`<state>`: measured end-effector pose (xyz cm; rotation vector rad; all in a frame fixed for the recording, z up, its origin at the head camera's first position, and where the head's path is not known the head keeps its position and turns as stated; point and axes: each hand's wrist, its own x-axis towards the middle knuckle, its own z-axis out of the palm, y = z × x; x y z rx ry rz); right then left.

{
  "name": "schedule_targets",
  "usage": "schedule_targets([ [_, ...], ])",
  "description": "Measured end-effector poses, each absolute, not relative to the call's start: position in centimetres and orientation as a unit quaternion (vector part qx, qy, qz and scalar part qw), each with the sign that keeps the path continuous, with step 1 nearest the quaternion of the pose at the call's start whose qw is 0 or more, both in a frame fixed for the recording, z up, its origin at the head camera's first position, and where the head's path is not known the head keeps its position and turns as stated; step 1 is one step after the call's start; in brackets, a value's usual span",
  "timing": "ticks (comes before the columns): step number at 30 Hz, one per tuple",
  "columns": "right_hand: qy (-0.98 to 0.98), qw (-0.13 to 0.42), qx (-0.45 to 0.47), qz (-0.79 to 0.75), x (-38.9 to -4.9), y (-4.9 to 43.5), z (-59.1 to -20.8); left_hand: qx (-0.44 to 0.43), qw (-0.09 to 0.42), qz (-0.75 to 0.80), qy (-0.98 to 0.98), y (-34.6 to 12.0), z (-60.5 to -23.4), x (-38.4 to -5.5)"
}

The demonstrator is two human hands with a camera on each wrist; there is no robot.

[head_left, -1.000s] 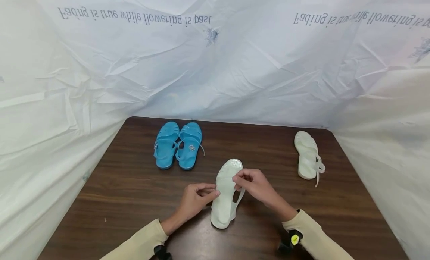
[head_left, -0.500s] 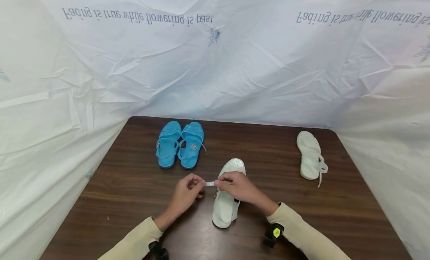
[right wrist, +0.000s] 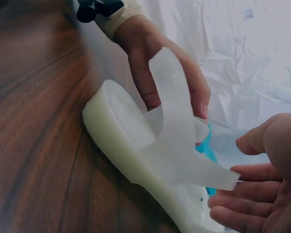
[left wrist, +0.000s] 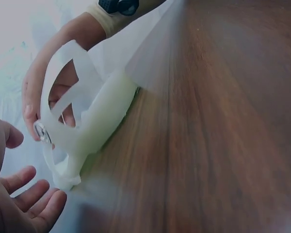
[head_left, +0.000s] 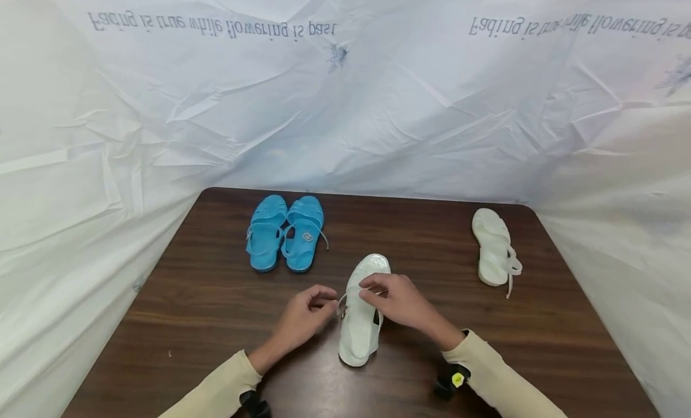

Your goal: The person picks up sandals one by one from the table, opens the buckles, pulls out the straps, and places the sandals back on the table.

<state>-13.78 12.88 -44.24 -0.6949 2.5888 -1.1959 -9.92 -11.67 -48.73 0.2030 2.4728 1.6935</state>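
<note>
A white sandal (head_left: 357, 328) lies sole-down near the table's middle, its toe pointing away from me. My left hand (head_left: 305, 316) is just left of its strap, fingers loosely bent and thumb apart. In the left wrist view, a metal buckle (left wrist: 42, 131) on the strap faces that hand. My right hand (head_left: 396, 301) hovers above the sandal's front half and hides part of it. The right wrist view has the right hand's fingers (right wrist: 250, 189) spread from the thumb, close to a loose strap end (right wrist: 228, 178); contact there is hard to tell.
Two blue sandals (head_left: 266, 244) stand side by side at the back left of the dark wooden table (head_left: 216, 346). Another white sandal (head_left: 492, 253) with a looped strap lies at the back right. White plastic sheeting (head_left: 345, 118) hangs behind the table.
Half a second ago both hands pinched a strap stretched leftward over the white sandal. They have let go, and the right hand has moved slightly right.
</note>
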Motion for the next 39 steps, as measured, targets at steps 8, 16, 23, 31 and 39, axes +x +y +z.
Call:
schedule_targets([
  [8, 0.902, 0.081, -0.186, -0.382, -12.2, 14.7, -43.9, 0.088, 0.087, 0.555, 0.823, -10.8, -48.5, -9.7],
  [16, 0.904, 0.114, -0.146, -0.384, -10.3, 15.6, -44.9, 0.115, 0.075, 0.531, 0.836, -10.6, -48.6, -9.3],
  [23, 0.895, 0.136, -0.17, -0.391, -9.2, 15.8, -46.2, 0.139, 0.103, 0.524, 0.834, -10.5, -48.8, -9.0],
  [31, 0.879, 0.143, -0.18, -0.418, -8.9, 15.5, -46.4, 0.132, 0.118, 0.551, 0.815, -10.4, -48.5, -8.7],
  [39, 0.871, 0.135, -0.19, -0.431, -8.8, 15.3, -46.5, 0.117, 0.11, 0.543, 0.824, -9.9, -48.3, -8.2],
])
